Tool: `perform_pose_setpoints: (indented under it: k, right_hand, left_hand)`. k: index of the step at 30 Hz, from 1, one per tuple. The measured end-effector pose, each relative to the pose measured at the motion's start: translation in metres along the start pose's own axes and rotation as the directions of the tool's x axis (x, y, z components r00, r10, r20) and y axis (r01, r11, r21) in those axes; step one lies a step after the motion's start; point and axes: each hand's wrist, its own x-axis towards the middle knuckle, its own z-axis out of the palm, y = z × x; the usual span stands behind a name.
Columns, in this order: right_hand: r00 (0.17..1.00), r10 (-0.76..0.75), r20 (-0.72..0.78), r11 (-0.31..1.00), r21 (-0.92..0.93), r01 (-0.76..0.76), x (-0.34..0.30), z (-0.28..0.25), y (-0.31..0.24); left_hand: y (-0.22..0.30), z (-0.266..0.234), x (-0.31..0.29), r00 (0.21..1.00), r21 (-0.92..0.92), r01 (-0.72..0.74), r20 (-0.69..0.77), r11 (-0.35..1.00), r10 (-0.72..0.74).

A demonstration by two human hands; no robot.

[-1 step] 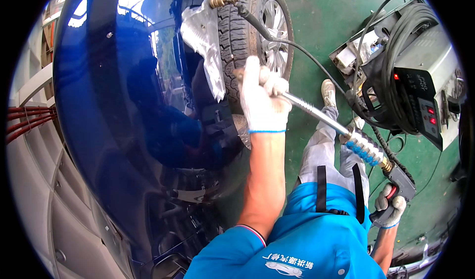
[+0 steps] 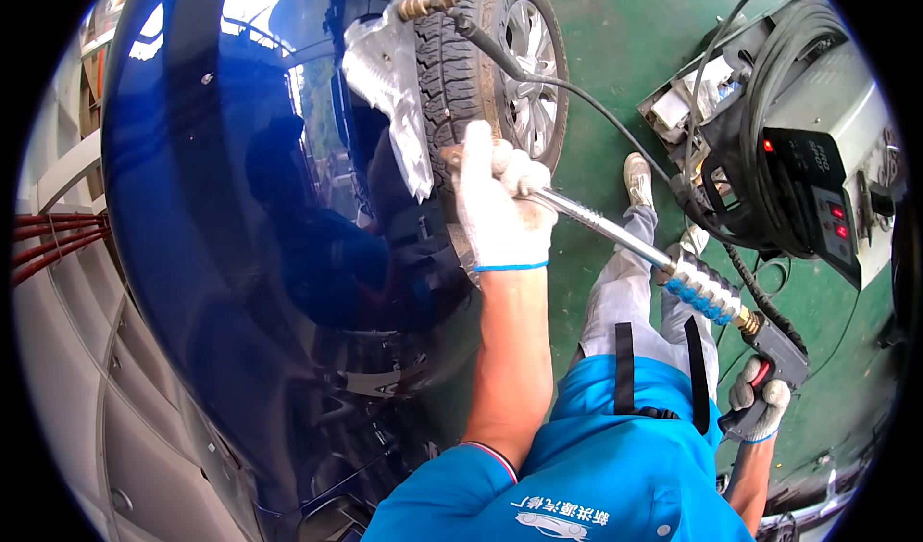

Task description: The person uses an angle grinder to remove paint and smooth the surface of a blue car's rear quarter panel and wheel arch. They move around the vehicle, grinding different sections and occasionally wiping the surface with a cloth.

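In my gloved left hand is the front part of a long metal rod, with the fingers closed round it and the thumb stretched up. The rod belongs to a slide-hammer dent puller; its ribbed sliding weight has blue on it. At the rear is a dark pistol-grip gun body with a red trigger. My gloved right hand is wrapped round that grip. A brownish piece shows beside my left fingers, before the tyre. The rod's front tip cannot be made out.
At left stands a blue car body, its tyre beyond my left hand. A brass-coloured clamp fitting with a black cable sits by crumpled clear plastic. A grey welding machine with coiled cables stands right, on green floor.
My left hand has shifted slightly left and down with the rod's front end. My right hand holds its place on the grip. The whole view has moved a little.
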Motion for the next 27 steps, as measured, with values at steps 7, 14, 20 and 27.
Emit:
perform_pose_setpoints:
  k: [7,14,20,27]
  right_hand:
    - [1.0,0.022,-0.007,1.0,-0.018,-0.022,0.011,-0.001,0.005]
    - [0.999,0.042,0.007,0.999,-0.015,-0.042,0.016,0.001,0.001]
    - [1.0,0.013,0.015,1.0,-0.008,-0.013,0.014,0.001,0.005]
    - [0.99,0.067,0.124,0.998,-0.004,-0.067,0.018,-0.008,-0.002]
  left_hand:
    - [0.013,0.001,0.0,0.995,0.085,-0.094,-0.02,0.992,0.096]
    - [0.014,0.002,0.002,0.995,0.069,-0.095,0.002,0.993,0.095]
    - [0.015,0.001,0.004,0.997,0.066,-0.075,0.021,0.995,0.073]
    - [0.017,0.003,0.003,0.999,0.042,-0.044,-0.012,0.998,0.044]
